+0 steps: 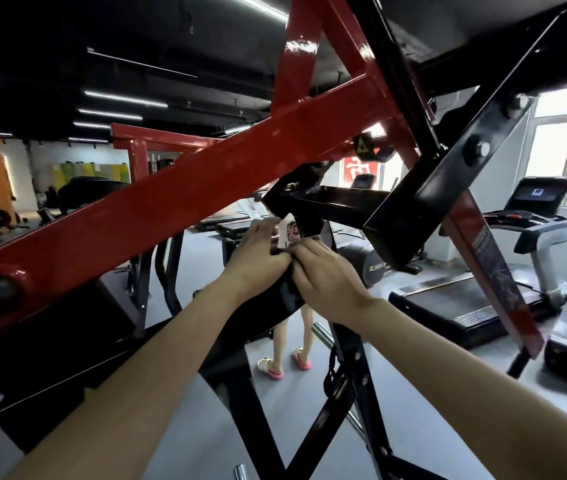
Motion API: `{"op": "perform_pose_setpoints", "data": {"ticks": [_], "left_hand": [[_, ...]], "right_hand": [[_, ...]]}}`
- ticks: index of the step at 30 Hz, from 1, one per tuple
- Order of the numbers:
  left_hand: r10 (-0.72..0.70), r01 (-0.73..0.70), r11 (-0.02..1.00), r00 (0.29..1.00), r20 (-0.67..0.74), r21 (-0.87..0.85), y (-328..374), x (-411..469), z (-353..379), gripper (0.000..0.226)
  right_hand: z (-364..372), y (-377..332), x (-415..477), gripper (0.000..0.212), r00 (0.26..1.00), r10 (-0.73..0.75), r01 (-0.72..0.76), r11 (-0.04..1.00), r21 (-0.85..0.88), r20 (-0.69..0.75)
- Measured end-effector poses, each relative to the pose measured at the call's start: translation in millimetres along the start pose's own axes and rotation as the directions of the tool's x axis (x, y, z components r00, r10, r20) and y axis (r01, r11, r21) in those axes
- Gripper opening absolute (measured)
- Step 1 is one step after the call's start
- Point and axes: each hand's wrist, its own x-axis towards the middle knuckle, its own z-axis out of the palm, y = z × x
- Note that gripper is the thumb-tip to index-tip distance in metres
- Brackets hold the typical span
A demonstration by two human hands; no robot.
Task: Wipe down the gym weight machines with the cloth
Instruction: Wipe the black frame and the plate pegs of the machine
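Note:
A weight machine fills the view, with a red diagonal beam [206, 188] and a black crossbar [337, 202] just above my hands. My left hand [258, 258] and my right hand [327, 275] meet at the middle, below the crossbar's left end. Both have their fingers curled round a dark cloth [275, 299], which hangs down beneath them. The cloth is black like the frame, so its edges are hard to tell. My fingertips are hidden in its folds.
Black struts [354, 386] cross below my arms. A person in pink sandals [297, 344] stands just behind the machine. Treadmills [465, 306] line the right side under windows. More red and black machines stand at the left on the grey floor [292, 427].

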Motion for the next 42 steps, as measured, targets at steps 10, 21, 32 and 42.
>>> {"op": "perform_pose_setpoints", "data": {"ticks": [10,21,32,42], "left_hand": [[-0.039,0.029,0.991,0.996,0.078,0.128,-1,5,3,0.065],[-0.146,0.152,0.987,0.982,0.116,-0.051,-4,9,2,0.063],[-0.26,0.255,0.966,0.954,0.151,0.048,-4,7,3,0.033],[-0.368,0.372,0.922,0.928,0.055,-0.11,-11,14,-1,0.028]], "right_hand": [[16,51,43,0.036,0.936,0.351,-0.336,0.916,0.218,-0.031],[-6,33,5,0.033,0.995,0.096,-0.095,0.973,0.21,0.009],[23,51,48,0.036,0.908,0.419,-0.402,0.856,0.327,0.019],[-4,2,-13,0.014,0.985,-0.149,0.142,0.986,-0.082,-0.084]]}}
